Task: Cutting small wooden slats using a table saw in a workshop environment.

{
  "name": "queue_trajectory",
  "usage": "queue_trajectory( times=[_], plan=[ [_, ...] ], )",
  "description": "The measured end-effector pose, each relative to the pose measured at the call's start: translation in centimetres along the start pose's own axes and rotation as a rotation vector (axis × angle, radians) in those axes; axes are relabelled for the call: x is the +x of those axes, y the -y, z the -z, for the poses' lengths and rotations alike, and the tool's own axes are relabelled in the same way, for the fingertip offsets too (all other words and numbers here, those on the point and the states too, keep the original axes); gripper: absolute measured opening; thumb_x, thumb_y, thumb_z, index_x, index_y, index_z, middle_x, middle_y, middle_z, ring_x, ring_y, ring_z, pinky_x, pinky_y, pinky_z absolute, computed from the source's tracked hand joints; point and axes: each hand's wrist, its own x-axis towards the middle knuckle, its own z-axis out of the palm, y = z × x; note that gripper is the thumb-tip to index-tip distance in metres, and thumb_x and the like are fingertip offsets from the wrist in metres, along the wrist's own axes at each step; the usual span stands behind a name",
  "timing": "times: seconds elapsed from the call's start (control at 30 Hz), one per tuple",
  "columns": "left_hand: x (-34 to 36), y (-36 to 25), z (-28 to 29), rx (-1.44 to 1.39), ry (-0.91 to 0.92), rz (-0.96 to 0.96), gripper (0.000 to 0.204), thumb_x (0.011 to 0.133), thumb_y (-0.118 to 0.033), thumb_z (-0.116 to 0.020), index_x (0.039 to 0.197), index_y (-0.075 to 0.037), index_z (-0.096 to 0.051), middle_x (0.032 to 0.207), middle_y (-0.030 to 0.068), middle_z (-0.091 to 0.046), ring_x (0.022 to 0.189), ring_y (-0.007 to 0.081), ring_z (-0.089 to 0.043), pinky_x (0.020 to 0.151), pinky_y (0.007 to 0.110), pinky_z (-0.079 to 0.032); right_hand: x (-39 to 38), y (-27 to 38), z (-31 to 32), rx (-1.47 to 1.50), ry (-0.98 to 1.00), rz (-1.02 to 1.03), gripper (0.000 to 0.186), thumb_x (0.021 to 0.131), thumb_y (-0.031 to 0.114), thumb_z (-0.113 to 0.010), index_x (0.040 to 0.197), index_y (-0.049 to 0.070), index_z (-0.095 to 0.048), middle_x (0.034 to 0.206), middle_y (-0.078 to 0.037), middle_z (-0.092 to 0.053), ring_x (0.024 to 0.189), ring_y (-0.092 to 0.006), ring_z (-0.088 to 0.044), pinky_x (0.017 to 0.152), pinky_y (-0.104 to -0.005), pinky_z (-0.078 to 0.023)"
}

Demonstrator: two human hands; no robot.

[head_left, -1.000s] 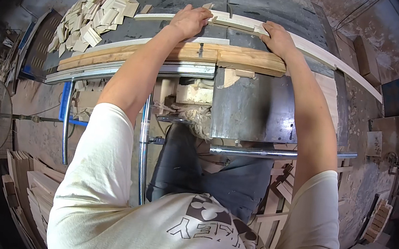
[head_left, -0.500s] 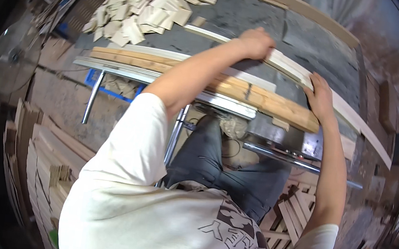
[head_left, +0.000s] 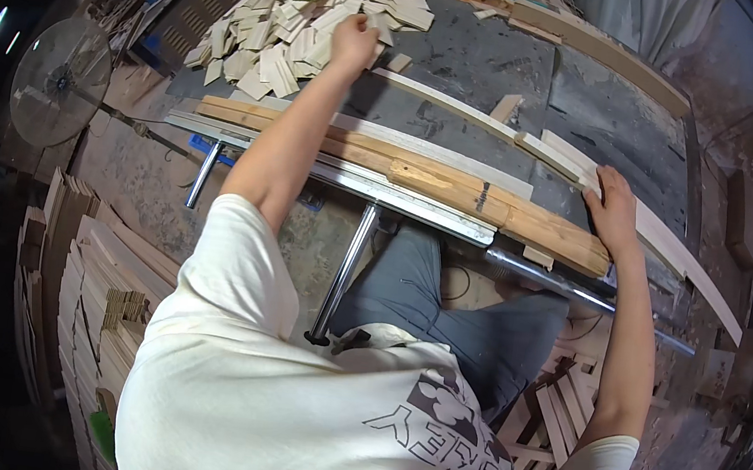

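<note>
My left hand is over the right edge of a heap of thin, pale wood pieces. Its fingers are curled closed; what they hold, if anything, I cannot make out. My right hand grips a long pale wood strip from above, its thumb on the near side. Farther left, in line with it, lies another narrow strip. A short pale piece lies along the far side by my right hand. Behind the strips sits a small wood block.
Thick wooden beams and a metal rail run along the table's near edge. A wooden board borders the far edge. A round fan stands left, above stacked wood slats.
My left hand has let go of the strip and moved left to the wood heap. The small block behind the strips now shows. My right hand stays on its strip.
</note>
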Motion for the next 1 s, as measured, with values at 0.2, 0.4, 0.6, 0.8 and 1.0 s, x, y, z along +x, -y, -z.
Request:
queue_trajectory(
  times=[0.2, 0.4, 0.6, 0.8, 1.0],
  plan=[
    [-4.3, 0.3, 0.5, -0.069, 0.152, -0.222, 0.037, 0.091, -0.015, -0.074, 0.125, -0.002, -0.069, 0.114, 0.016, -0.071, 0.096, 0.0287, -0.071, 0.087, 0.039, -0.056, 6.2, 0.1, 4.7, -0.092, 0.18, 0.195, 0.027, 0.086, 0.011, -0.061, 0.108, 0.009, -0.076, 0.101, -0.021, -0.066, 0.104, -0.0422, -0.062, 0.092, -0.0505, -0.05],
    [-9.7, -5.7, -3.6, -0.021, 0.393, -0.56, 0.038, 0.091, -0.016, -0.073, 0.127, -0.007, -0.069, 0.117, 0.015, -0.068, 0.106, 0.0319, -0.067, 0.09, 0.039, -0.055, 7.8, 1.5, 1.4, 0.036, 0.043, 0.248, 0.026, 0.096, 0.015, -0.059, 0.116, 0.008, -0.074, 0.121, -0.016, -0.069, 0.121, -0.0374, -0.06, 0.103, -0.044, -0.049],
    [-12.6, -9.1, -6.1, 0.111, 0.564, -0.737, 0.049, 0.093, -0.032, -0.073, 0.136, -0.011, -0.064, 0.136, 0.0108, -0.063, 0.131, 0.0327, -0.054, 0.108, 0.045, -0.042, 7.0, 1.5, 0.7, 0.137, 0.248, 0.159, 0.045, 0.105, 0.034, -0.052, 0.13, 0.0, -0.068, 0.143, -0.018, -0.06, 0.134, -0.0365, -0.053, 0.114, -0.0423, -0.042],
    [-13.6, -10.3, -7.0, 0.219, 0.667, -0.873, 0.05, 0.094, -0.034, -0.073, 0.139, -0.015, -0.06, 0.145, 0.0061, -0.058, 0.127, 0.0324, -0.055, 0.106, 0.046, -0.044, 5.7, 4.3, -0.9, 0.027, 0.127, 0.154, 0.051, 0.104, 0.039, -0.052, 0.133, -0.001, -0.066, 0.148, -0.018, -0.057, 0.136, -0.0366, -0.051, 0.115, -0.0447, -0.04],
    [-13.8, -11.1, -7.8, 0.284, 0.652, -0.964, 0.039, 0.097, -0.026, -0.069, 0.134, -0.015, -0.067, 0.138, 0.0005, -0.063, 0.11, 0.0281, -0.058, 0.099, 0.04, -0.049, 5.6, 4.7, -1.3, 0.007, 0.11, 0.14, 0.051, 0.103, 0.038, -0.055, 0.134, -0.001, -0.065, 0.15, -0.019, -0.055, 0.139, -0.0364, -0.048, 0.117, -0.0453, -0.037]
  ],
)
